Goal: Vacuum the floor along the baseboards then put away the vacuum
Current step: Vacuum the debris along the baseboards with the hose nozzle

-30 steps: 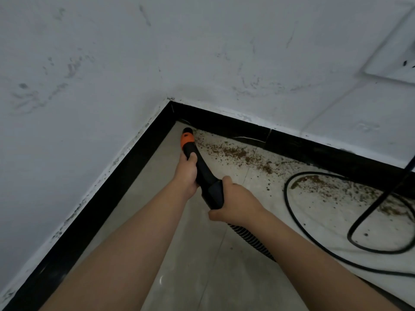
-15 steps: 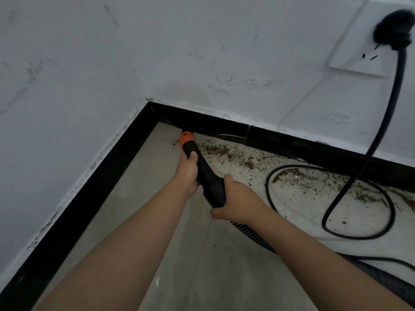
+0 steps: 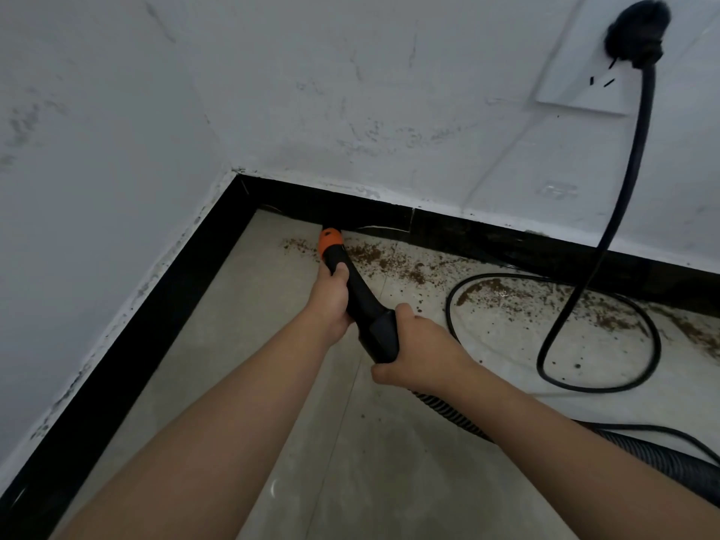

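A black vacuum nozzle (image 3: pixel 364 302) with an orange tip (image 3: pixel 329 239) points at the black baseboard (image 3: pixel 467 231) of the far wall, its tip close to the board. My left hand (image 3: pixel 329 302) grips the nozzle just behind the orange tip. My right hand (image 3: pixel 419 348) grips the wider black rear end, where the ribbed hose (image 3: pixel 643 454) leaves to the right. Brown crumbs (image 3: pixel 393 263) lie along the baseboard to the right of the tip, with a few to its left.
A black power cord (image 3: pixel 607 235) hangs from a plug (image 3: pixel 635 33) in a white wall socket (image 3: pixel 576 87) and loops on the tiled floor (image 3: pixel 249 344) at right. A second baseboard (image 3: pixel 136 344) runs along the left wall to the corner.
The nozzle tip has shifted right along the far baseboard, away from the corner. My view has turned right and up, so the socket and plug now show. Both hands keep their grip.
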`<state>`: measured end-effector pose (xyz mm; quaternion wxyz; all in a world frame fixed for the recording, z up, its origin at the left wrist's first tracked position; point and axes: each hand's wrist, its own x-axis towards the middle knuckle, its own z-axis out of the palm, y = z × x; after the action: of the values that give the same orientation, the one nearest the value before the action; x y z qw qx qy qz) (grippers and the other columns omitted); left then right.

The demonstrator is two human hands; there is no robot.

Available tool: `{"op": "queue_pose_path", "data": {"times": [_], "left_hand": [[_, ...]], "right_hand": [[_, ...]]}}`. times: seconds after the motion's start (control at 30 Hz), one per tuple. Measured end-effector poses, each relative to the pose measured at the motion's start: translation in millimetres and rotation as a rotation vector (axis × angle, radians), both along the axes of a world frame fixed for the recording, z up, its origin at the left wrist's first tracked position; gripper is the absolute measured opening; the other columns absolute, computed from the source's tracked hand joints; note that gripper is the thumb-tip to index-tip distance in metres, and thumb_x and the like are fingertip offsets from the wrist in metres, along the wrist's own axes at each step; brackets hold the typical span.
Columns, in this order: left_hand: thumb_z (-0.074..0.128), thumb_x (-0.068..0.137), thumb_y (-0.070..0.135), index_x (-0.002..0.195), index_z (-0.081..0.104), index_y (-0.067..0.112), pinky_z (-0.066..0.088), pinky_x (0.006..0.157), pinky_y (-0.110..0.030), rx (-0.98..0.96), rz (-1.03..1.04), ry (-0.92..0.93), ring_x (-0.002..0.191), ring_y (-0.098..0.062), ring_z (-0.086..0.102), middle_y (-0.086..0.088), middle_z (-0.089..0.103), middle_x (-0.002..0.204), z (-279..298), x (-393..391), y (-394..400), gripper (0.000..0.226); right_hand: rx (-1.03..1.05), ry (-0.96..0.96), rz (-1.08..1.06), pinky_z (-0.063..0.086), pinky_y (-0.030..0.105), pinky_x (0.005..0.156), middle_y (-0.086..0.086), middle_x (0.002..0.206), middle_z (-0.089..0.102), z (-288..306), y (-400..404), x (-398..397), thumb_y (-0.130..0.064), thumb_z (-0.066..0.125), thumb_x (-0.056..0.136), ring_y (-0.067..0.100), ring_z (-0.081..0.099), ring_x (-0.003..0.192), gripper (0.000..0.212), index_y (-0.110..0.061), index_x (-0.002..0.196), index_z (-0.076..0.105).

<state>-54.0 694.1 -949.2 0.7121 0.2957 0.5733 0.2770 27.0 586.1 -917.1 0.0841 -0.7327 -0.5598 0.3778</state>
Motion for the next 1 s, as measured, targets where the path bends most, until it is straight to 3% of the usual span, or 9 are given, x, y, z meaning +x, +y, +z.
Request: {"op": "queue_pose_path", "data": {"times": [0.8,1.0], "left_hand": [[0.031,0.102,0.024,0.149,0.015,0.025,0.04,0.102,-0.052,-0.047,-0.07,-0.027,0.125,-0.036,0.045,-0.012,0.034,0.145,7,21,-26,0.05],[0.031,0.102,0.024,0.149,0.017,0.024,0.044,0.089,-0.046,-0.043,-0.01,-0.033,0.122,-0.036,0.047,-0.015,0.039,0.141,8,20,-25,0.048]], "right_hand": [[0.01,-0.061,-0.039,0.039,0.024,0.05,-0.008,0.078,0.038,4,-30,15,-0.035,0.069,0.074,0.009,0.045,0.064,0.048,-0.017,0.098,0.03],[0.022,-0.098,-0.016,0.033,0.022,0.047,-0.01,0.075,0.033,3,-24,17,-0.036,0.069,0.074,0.012,0.043,0.065,0.05,-0.018,0.097,0.029]]}}
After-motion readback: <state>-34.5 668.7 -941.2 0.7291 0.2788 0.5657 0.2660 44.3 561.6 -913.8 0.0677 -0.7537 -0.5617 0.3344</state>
